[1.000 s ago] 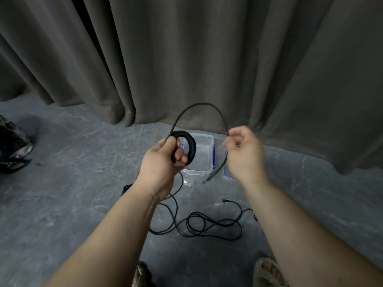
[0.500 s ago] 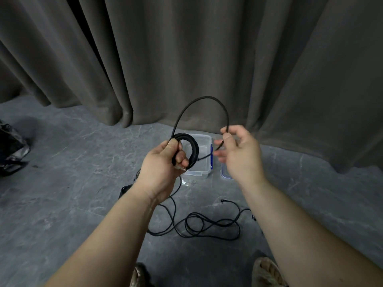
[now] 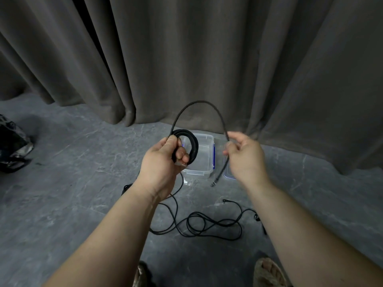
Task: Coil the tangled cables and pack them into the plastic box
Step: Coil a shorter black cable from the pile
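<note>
Almost done with one thick black cable (image 3: 187, 146). Most of it wound into a small round coil, gripped in the left hand (image 3: 163, 160) with thumb on top and fingers curled through the ring. Only a short tail (image 3: 199, 104) left, arching up and over to the right hand (image 3: 245, 156), pinched there between thumb and fingers, with the plug end (image 3: 214, 183) hanging down below. Probably one more loop to finish this coil.

Nothing to see in the clear plastic box (image 3: 204, 162) yet, sitting open on the floor just past the hands. Lid (image 3: 227, 175) lying beside it, mostly hidden behind the right hand. Still a thin black cable (image 3: 207, 224) down on the floor, messy and loose, near the feet. So lots left: coil that one too, then pack both.

Grey stone-look floor (image 3: 72, 193). Long brown-grey curtain (image 3: 207, 59) hanging behind the box. Shiny dark bag (image 3: 12, 146) far off to the left.
</note>
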